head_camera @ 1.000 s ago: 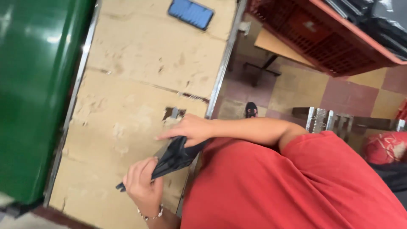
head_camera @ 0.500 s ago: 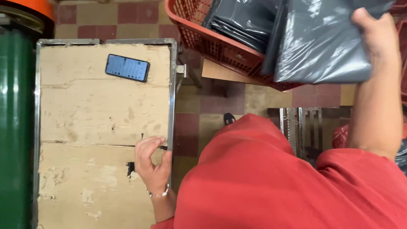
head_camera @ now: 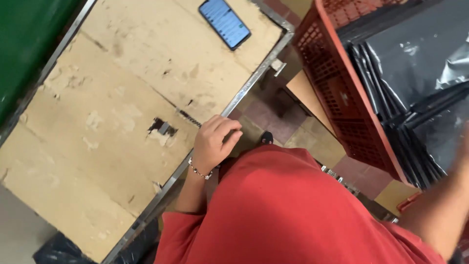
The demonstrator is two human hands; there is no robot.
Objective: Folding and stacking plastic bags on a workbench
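Left hand (head_camera: pixel 215 142) rests on the metal edge of the worn table (head_camera: pixel 97 146), fingers curled loosely inward, close together, tips touching the rim; it holds nothing visible. A beaded bracelet (head_camera: pixel 199 171) sits on that wrist.

Right forearm (head_camera: pixel 439 205) reaches toward the red plastic crate (head_camera: pixel 337 93) at right; the right hand itself is cut off at the frame edge and blurred, so finger state cannot be told. It is nearest the stack of grey-black plastic bags (head_camera: pixel 405 98) inside the crate. The bags are smooth, glossy and thin, stacked on edge in layers, their long axis running from upper left to lower right along the crate wall.

The crate is rigid lattice plastic with a grid of small holes, its near wall slanting diagonally from top centre down to the right.

The table top is pale beige board, scuffed, with peeled patches and a crack line across it, framed in grey metal angle. Its long axis runs from lower left to upper right. A dark smartphone (head_camera: pixel 224 23) with lit blue screen lies flat near the far corner, long axis pointing upper left to lower right, well apart from the left hand.

A green container (head_camera: pixel 29 44) borders the table at upper left. The person wears a red shirt (head_camera: pixel 293 215). The floor (head_camera: pixel 273 112) is tiled in red and tan.
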